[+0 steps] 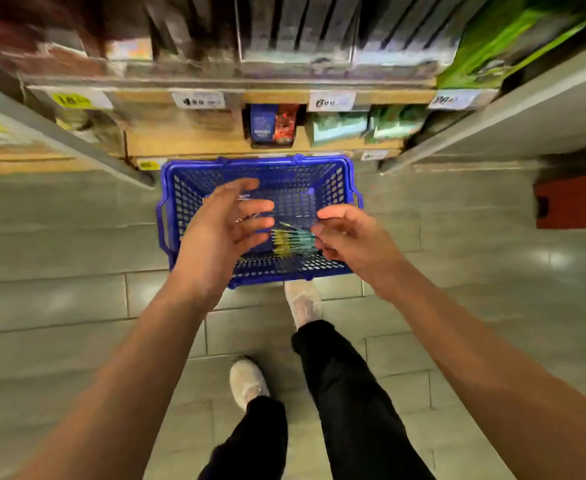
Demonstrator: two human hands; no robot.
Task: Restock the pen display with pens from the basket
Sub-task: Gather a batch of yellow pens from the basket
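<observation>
Reaching down over a blue plastic basket (257,161) on the tiled floor (59,299), I held both hands just above its open top. My left hand (222,226) was spread, fingers straight and apart, holding nothing. My right hand (350,237) had its fingers loosely curled, with the tips at the end of a small bundle of pens (293,241). Motion blur hid whether they pinched it. The pens lay on the basket's floor, below and between my two hands, side by side, teal barrels with yellow ends toward my left hand. I judged them light, stiff, smooth and apt to roll or slide apart, so best gathered around the middle of the bundle, not by the tips. A few thin, paler items showed under my left fingers, too blurred to name. The basket's walls were a rigid lattice of small holes under a thick rim. Beyond my fingertips stood blurred shelves (236,95) with price tags, and I could not pick out the pen display.
</observation>
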